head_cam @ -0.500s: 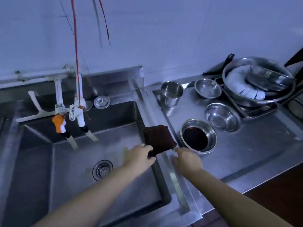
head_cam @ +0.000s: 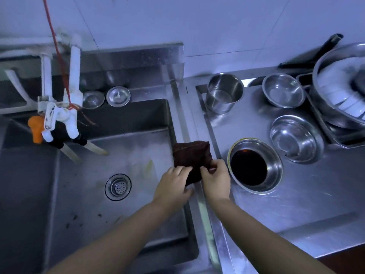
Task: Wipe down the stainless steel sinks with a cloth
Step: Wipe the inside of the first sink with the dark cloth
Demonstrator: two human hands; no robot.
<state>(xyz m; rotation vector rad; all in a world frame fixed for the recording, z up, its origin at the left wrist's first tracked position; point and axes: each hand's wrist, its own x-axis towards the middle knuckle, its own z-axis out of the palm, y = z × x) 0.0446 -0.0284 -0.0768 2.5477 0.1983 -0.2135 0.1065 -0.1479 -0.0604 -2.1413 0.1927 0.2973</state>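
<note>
A pale tiled wall fills the top of the frame above a stainless steel surface that runs across the right half. The sink takes up the left and centre of the frame, a deep steel basin with dark specks and a yellowish smear on its floor and a round drain strainer near its middle. White taps with an orange fitting hang over its upper left corner, and a red cord runs up from them. Two round metal plugs sit on the ledge behind the basin.

At the far right edge a large steel basin holds stacked white dishes, resting in a tray. In the lower centre right, a steel bowl holds a dark liquid. Just to its upper right sits an empty bowl, and another empty bowl lies above that. A steel pot, apparently empty, stands at centre top of the surface. A black handle leans against the wall in the upper right.

The dark brown cloth lies folded on the rim between the basin and the surface, at the frame's centre. The left hand grips its lower left edge with curled fingers, and the right hand pinches its lower right corner, just beside the bowl of dark liquid.
</note>
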